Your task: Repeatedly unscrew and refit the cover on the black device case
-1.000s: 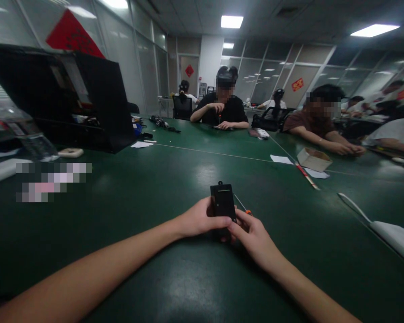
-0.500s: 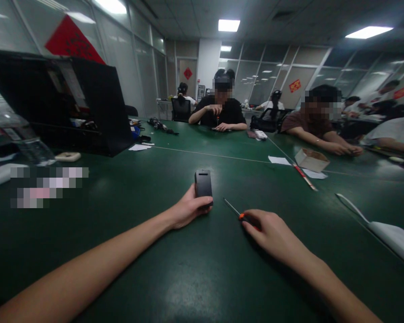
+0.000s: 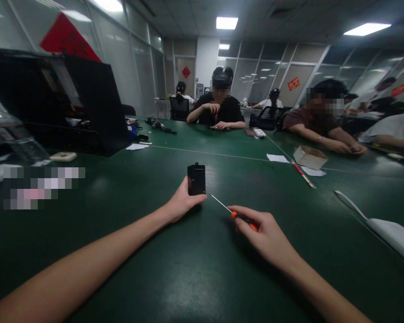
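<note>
At the centre of the frame, my left hand (image 3: 182,200) is curled around a small black rectangular box (image 3: 197,181), thumb across its lower edge. Right of it, below centre, my right hand (image 3: 266,234) loosely pinches a thin-shafted screwdriver (image 3: 234,215) with an orange-and-black handle, its tip near the box.

Holds a case (image 3: 198,181) in the left hand (image 3: 182,202), left of a screwdriver (image 3: 234,215) in the right hand (image 3: 265,229). Has, on the table (image 3: 188,264), a bottle (image 3: 26,142) far left before a box (image 3: 116,112), a carton (image 3: 309,158) farther back at right; beyond, a co-worker (image 3: 229,112).
</note>
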The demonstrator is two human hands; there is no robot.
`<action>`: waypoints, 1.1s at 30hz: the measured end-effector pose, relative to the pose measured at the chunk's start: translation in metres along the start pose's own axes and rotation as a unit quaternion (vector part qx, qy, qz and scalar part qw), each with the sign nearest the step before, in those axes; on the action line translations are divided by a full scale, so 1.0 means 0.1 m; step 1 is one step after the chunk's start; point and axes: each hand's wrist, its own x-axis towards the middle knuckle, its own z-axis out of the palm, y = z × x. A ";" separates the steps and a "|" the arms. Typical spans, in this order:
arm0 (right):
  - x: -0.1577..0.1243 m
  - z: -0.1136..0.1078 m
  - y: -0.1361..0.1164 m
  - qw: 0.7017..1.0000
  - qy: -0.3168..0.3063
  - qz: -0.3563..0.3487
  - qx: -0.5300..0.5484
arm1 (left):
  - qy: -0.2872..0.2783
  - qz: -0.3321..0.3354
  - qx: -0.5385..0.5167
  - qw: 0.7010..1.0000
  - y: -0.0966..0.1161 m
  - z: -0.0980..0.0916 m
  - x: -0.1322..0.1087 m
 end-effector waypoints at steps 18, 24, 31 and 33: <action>0.01 0.08 -0.02 0.996 -0.021 0.053 0.065 | 0.005 0.054 0.126 0.991 0.11 0.06 -0.09; 0.00 0.07 -0.04 0.995 -0.016 0.061 0.071 | 0.017 0.068 0.139 0.988 0.10 0.07 -0.11; 0.01 0.10 -0.03 0.974 -0.057 0.122 0.180 | 0.035 0.077 0.193 0.977 0.12 0.07 -0.15; 0.01 0.12 -0.01 0.947 -0.077 0.160 0.269 | 0.038 0.082 0.209 0.974 0.13 0.07 -0.17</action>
